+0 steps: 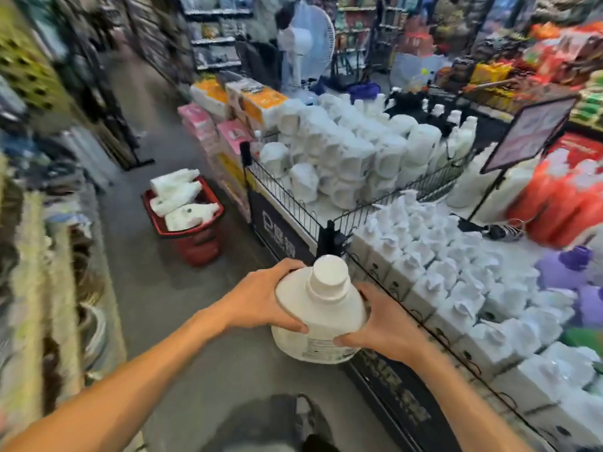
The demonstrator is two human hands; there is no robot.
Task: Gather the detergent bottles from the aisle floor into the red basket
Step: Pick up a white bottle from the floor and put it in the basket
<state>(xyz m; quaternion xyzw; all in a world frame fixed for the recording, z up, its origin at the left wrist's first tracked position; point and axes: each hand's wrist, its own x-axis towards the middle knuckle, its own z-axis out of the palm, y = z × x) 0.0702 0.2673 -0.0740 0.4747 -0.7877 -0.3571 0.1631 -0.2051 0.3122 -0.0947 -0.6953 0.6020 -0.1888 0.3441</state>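
Note:
I hold a large white detergent bottle (321,309) with a white cap, upright, above the aisle floor in the lower middle of the view. My left hand (262,296) grips its left shoulder and my right hand (381,324) grips its right side. The red basket (192,238) stands on the floor ahead and to the left, about a body length away. Several white detergent bottles (181,202) lie piled in it, reaching above its rim.
A wire-fenced display table (293,199) stacked with white bottles and boxes runs along my right. Shelves of goods line the left. Pink and orange boxes (212,125) stand behind the basket. A standing fan (313,44) and a person are farther back. Grey floor lies between.

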